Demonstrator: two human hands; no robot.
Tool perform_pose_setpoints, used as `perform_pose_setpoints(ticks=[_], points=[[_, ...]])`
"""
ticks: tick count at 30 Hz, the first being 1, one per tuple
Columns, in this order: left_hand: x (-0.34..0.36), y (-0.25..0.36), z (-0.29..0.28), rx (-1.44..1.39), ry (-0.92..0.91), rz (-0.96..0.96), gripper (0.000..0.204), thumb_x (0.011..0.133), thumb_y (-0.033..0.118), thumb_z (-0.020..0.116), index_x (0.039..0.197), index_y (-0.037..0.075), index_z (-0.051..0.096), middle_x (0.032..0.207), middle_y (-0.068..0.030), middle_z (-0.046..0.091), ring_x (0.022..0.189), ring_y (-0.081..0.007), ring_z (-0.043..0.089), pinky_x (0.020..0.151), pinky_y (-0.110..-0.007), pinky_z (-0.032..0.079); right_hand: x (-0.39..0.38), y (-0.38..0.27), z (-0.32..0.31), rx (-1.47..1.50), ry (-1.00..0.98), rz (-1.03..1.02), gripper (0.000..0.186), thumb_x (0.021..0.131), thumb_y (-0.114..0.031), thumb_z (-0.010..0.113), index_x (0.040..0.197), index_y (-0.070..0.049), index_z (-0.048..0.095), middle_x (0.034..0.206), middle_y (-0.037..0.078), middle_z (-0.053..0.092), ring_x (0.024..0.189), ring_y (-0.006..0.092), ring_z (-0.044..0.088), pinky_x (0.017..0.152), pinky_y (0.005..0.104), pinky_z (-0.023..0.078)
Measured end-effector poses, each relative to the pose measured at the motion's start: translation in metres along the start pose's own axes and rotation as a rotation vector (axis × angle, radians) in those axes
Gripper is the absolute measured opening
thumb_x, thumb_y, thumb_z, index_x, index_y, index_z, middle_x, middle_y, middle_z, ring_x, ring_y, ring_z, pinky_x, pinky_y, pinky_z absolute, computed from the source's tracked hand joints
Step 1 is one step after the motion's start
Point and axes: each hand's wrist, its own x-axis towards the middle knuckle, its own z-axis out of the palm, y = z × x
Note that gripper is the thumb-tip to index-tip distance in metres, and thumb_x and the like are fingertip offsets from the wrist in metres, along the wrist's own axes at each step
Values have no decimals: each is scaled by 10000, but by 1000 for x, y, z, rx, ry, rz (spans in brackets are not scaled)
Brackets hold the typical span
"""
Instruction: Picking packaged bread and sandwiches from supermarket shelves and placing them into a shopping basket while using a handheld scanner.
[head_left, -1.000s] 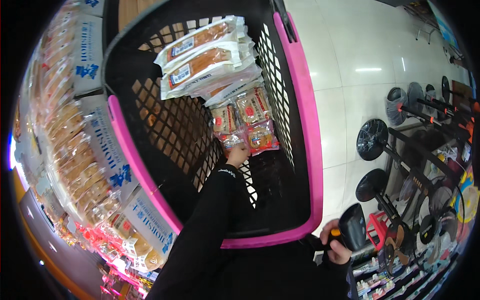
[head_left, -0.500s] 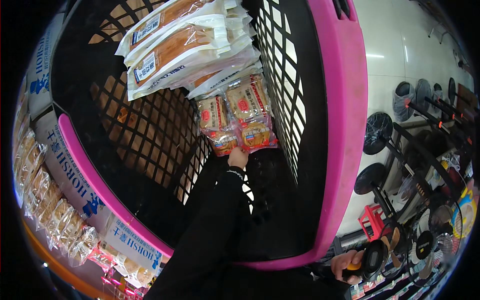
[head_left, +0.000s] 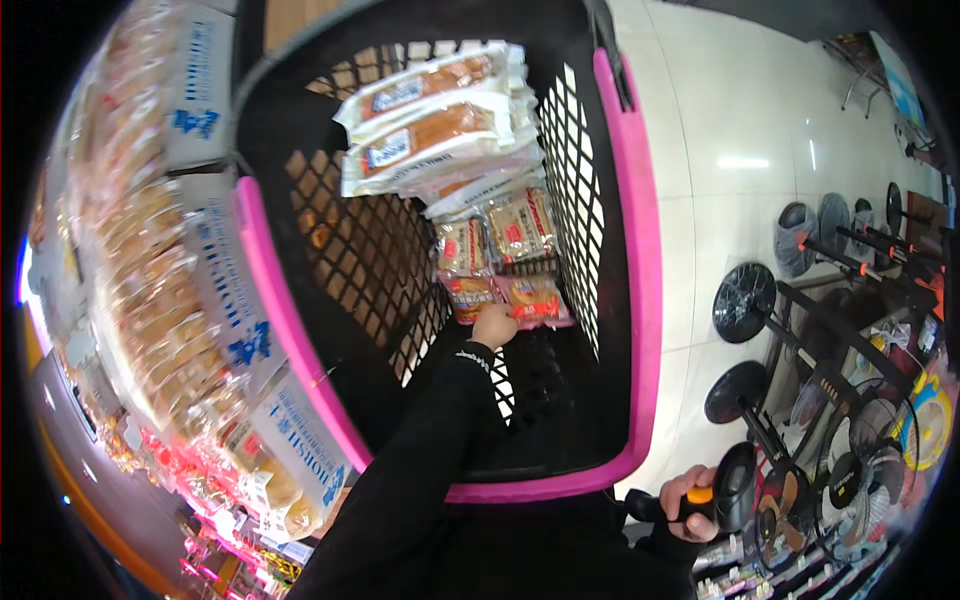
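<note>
My left hand (head_left: 493,327) reaches down into a black basket with a pink rim (head_left: 643,250). Its closed fingers grip the near edge of a clear, red-edged bread packet (head_left: 532,298). Left of that packet lies a similar one (head_left: 469,296), and just behind sit two square bread packets (head_left: 520,226) (head_left: 461,245). Long bread loaves in white-and-clear bags (head_left: 435,130) are stacked at the far end. Outside the basket at the lower right, my right hand (head_left: 688,505) is closed around a black handheld scanner (head_left: 737,487) with an orange trigger.
Bagged breads (head_left: 160,310) and white cartons with blue print (head_left: 222,260) line the left side. Fans with round black bases (head_left: 745,300) stand on the pale tiled floor (head_left: 680,230) to the right. The basket's lattice walls rise around my left arm.
The red-edged packet under my left hand has shifted toward me, opening a gap behind it. My view has moved back, showing more of the left shelf. The scanner stays in my right hand.
</note>
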Motion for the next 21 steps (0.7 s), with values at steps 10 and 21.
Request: perform_pose_setpoints(ticks=[10, 21], points=[[-148, 78, -130, -451, -209, 516, 127, 730, 78, 562, 799, -27, 582, 982, -116, 538, 895, -181, 514, 754, -303, 390, -33, -22, 52, -353, -123, -92, 428, 665, -91, 630, 1045, 36, 478, 941, 186, 548, 663, 180, 525, 586, 255, 422], [-324, 109, -182, -764, -222, 1083, 190, 773, 57, 520, 925, -40, 578, 1281, -214, 335, 1186, -278, 336, 948, -352, 273, -36, -23, 88, -163, -510, -14, 564, 678, 21, 625, 1189, -39, 394, 1109, 90, 503, 952, 196, 538, 801, 340, 456]])
